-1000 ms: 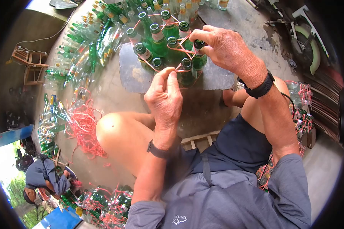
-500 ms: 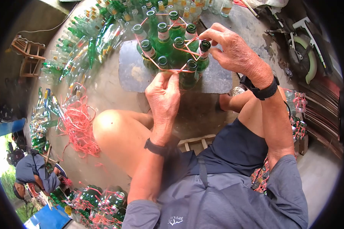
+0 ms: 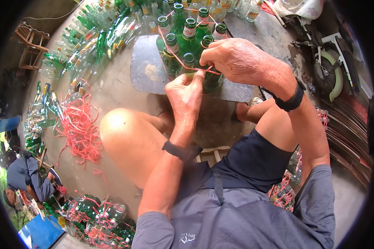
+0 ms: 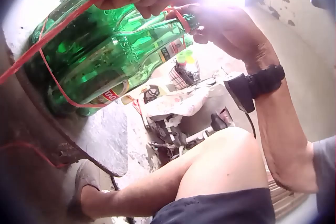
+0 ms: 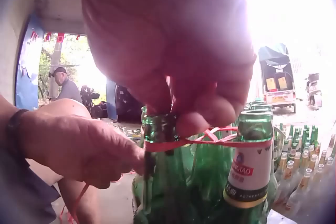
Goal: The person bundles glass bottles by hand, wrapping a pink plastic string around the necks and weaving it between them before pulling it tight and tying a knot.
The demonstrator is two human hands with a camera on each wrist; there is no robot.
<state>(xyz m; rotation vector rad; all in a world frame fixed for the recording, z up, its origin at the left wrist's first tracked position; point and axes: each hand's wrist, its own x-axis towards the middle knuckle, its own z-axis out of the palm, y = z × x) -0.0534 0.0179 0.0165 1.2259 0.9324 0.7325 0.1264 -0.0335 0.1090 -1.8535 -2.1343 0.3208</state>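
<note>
Green glass bottles (image 3: 190, 33) stand upright in a tight cluster on a grey board (image 3: 147, 68), with red plastic strap (image 3: 176, 59) wound between and around their necks. My left hand (image 3: 183, 93) pinches the strap between thumb and forefinger at the near side of the cluster. Just right of it, my right hand (image 3: 247, 61) reaches over the near bottles with curled fingers, hiding some necks. In the right wrist view its fingertips (image 5: 194, 124) hold the strap beside a bottle neck (image 5: 161, 129). A lower band (image 4: 63, 95) circles the bottle bodies in the left wrist view.
A tangle of red strap (image 3: 79, 128) lies on the floor at left. Many loose bottles (image 3: 99, 45) spread behind it. Strapped bottle bundles (image 3: 97, 216) stand at lower left, near another person (image 3: 27, 178). A wheeled vehicle (image 3: 330, 70) is at right.
My right hand has moved left and down from the right-hand bottle necks to beside my left hand. My left hand keeps its pinch on the strap. The camera view has shifted slightly.
</note>
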